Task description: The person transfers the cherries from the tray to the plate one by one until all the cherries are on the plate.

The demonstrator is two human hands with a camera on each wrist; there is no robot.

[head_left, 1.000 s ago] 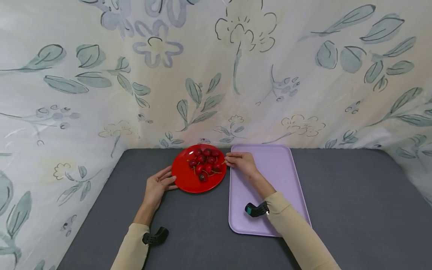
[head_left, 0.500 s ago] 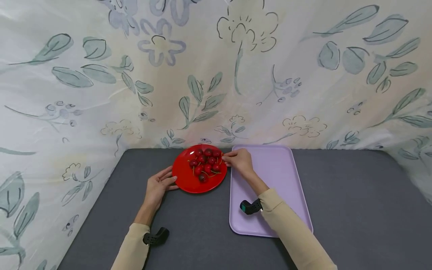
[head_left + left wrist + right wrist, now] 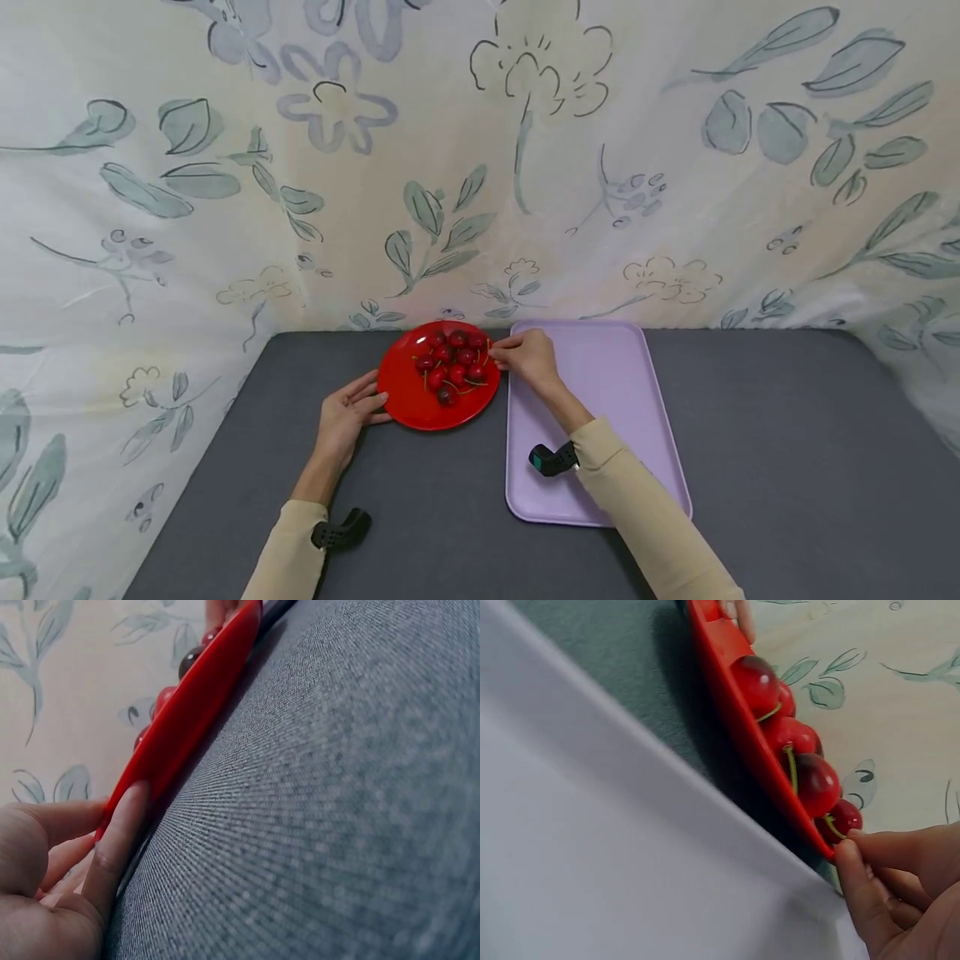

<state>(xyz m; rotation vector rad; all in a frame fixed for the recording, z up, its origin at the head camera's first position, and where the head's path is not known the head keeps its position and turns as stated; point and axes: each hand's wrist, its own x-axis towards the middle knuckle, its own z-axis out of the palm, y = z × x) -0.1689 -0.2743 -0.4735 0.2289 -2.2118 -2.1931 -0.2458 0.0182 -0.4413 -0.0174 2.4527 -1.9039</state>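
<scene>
Right fingers (image 3: pixel 859 889) are pinched on a cherry stem (image 3: pixel 831 825) at the plate (image 3: pixel 405 392) rim; left hand (image 3: pixel 343 414) fingers lie relaxed, touching the plate's opposite rim. Plate is set at the worktop (image 3: pixel 750 433) back edge, beside the tray (image 3: pixel 622 400).

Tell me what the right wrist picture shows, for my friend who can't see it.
A right hand pinches a cherry stem at the rim of a red plate of cherries. A purple tray lies beside it.

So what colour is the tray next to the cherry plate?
Pale lilac tray; the head view shows it best.
</scene>
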